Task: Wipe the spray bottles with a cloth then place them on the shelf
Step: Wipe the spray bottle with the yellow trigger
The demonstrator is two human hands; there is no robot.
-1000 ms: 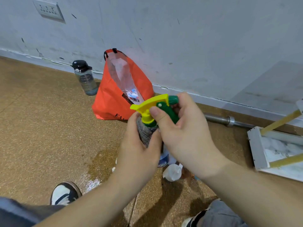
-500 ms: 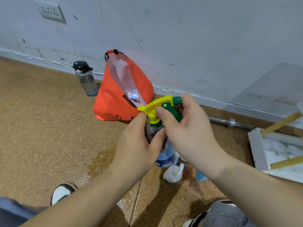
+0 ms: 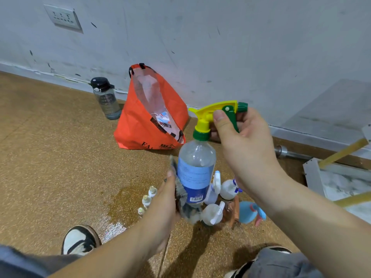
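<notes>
A clear spray bottle (image 3: 195, 169) with a blue label and a yellow and green trigger head is held upright above the floor. My right hand (image 3: 244, 145) grips the trigger head from the right. My left hand (image 3: 164, 199) holds a grey cloth (image 3: 180, 194) against the bottle's lower left side. Several other spray bottles (image 3: 215, 203) stand and lie on the floor just below, among them white ones and a blue one (image 3: 249, 213). The white marble-look shelf (image 3: 341, 179) with yellow posts sits at the right edge.
An orange bag (image 3: 149, 119) leans on the wall beside a dark water bottle (image 3: 105, 98). A metal bar (image 3: 291, 154) lies along the skirting. A wet patch (image 3: 118, 203) marks the cork floor. My shoes (image 3: 80, 239) are at the bottom.
My left hand with the cloth slid down from the bottle's neck to its lower body. The whole bottle is now uncovered, and my right hand keeps its hold on the trigger head.
</notes>
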